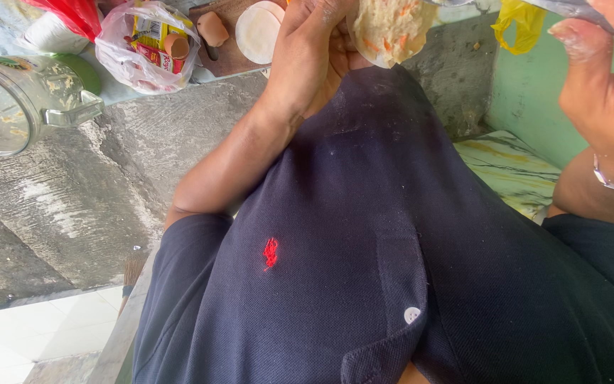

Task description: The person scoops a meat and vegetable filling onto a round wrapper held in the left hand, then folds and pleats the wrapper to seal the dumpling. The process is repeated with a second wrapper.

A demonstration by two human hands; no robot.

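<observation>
My left hand [307,57] is raised at the top centre and holds a round pale dough wrapper [391,28] with an orange-flecked filling lying on it. My right hand [605,78], dusted with flour and with a thin bracelet at the wrist, is at the top right. Its thumb and fingers close around a grey shiny strip [534,8] that runs along the top edge, and most of that item is cut off by the frame. Below both hands my dark navy polo shirt [392,249] fills the view.
A rough concrete counter [143,142] lies to the left. On it stand a smeared glass jug [8,107], a clear plastic bag of packets [147,46], and a wooden board [225,60] with a round white dough disc [257,32]. A yellow bag [524,21] hangs by the green wall [534,92].
</observation>
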